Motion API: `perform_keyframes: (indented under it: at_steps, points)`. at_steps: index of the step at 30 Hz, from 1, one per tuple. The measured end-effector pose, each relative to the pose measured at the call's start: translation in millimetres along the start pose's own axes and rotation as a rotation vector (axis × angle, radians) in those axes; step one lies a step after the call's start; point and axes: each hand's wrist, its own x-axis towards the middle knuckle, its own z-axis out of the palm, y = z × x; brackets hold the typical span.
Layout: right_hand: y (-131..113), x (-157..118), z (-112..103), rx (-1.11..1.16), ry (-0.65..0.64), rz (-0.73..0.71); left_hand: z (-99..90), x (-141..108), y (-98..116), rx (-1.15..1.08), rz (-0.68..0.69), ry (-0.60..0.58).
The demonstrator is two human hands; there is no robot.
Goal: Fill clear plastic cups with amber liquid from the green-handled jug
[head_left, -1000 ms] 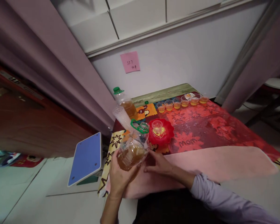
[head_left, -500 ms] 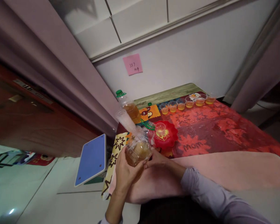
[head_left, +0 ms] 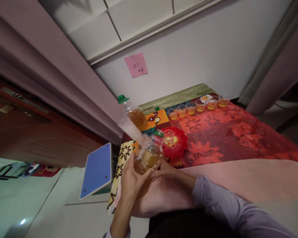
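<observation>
bottle (head_left: 149, 158) of clear plastic, part filled with amber liquid, is tilted between two bare hands above the near left part of the table. its green-collared neck leans toward a small clear cup (head_left: 169, 136) on a red scalloped dish (head_left: 181, 148); whether the two rims touch, i can't tell. the left hand (head_left: 131, 178) has its fingers and thumb clamped around the bottle's lower left side, and the right hand (head_left: 165, 171) presses its right side (most of those fingertips are hidden, so their spread is unclear). a stack of clear cups (head_left: 129, 127) shows just behind the bottle, and past it a second bottle (head_left: 137, 118) wears a green cap. near that lies a loose green cap (head_left: 157, 108). along the far side, a row of cups (head_left: 191, 108) holds shallow yellow liquid. pink cloth (head_left: 213, 175) covers the table's near edge.
</observation>
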Motion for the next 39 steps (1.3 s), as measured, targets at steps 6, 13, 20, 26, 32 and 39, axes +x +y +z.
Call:
perform_keyframes:
  at_steps: [6,13,20,26,32,39]
  points:
    - [-4,-3,4,0.055,-0.011,0.096,-10.3,-1,9,0.068,-0.026,-0.044]
    - [-5,-12,7,0.072,0.003,0.228,-15.3,0,14,0.117,-0.034,-0.084]
    - [-6,-15,11,0.162,0.048,0.268,-15.0,7,18,0.189,0.003,-0.079]
    - [-8,-16,10,0.187,0.032,0.286,-17.2,12,24,0.240,0.001,-0.101]
    - [-6,-18,12,0.227,0.039,0.290,-15.9,14,21,0.241,0.028,-0.085]
    - [-8,-19,16,0.256,0.045,0.242,-21.4,16,30,0.252,0.020,-0.150]
